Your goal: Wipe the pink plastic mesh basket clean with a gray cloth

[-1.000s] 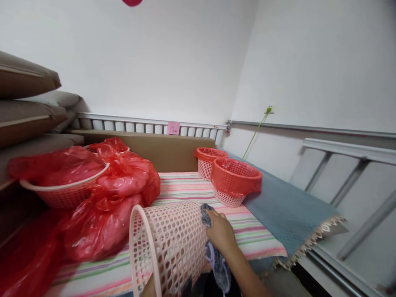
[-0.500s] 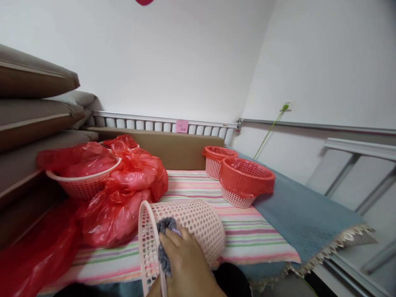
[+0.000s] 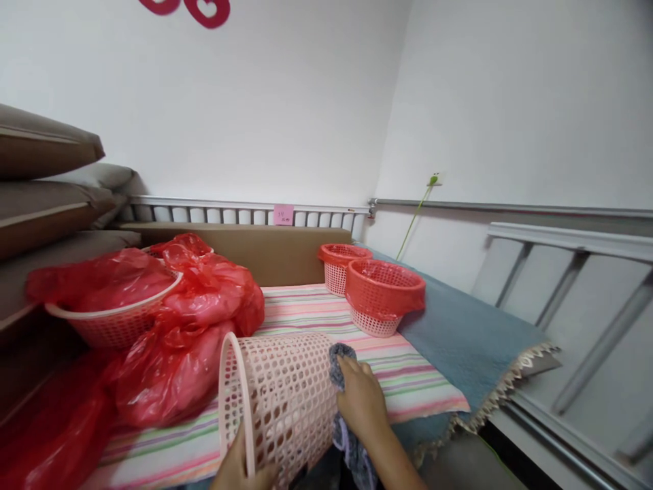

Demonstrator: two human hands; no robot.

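A pale pink perforated basket [image 3: 293, 388] lies on its side near the front of the striped cloth [image 3: 300, 309], its open rim facing left. My left hand [image 3: 242, 463] grips that rim at the bottom of the view, fingers partly inside the basket. At the basket's base end, my right hand [image 3: 360, 395] presses a grey fuzzy cloth [image 3: 352, 442] against the side, and part of the cloth hangs below the hand.
Two baskets lined with red plastic [image 3: 385, 286] [image 3: 337, 262] stand at the back right. Another basket [image 3: 117, 320] and crumpled red bags [image 3: 204, 306] lie at left, beside stacked cushions [image 3: 45, 204]. A metal rail [image 3: 566, 238] borders the right.
My right hand and the grey cloth have moved right, from near the rim to the basket's base end. My left hand now shows at the rim. The view has shifted right.
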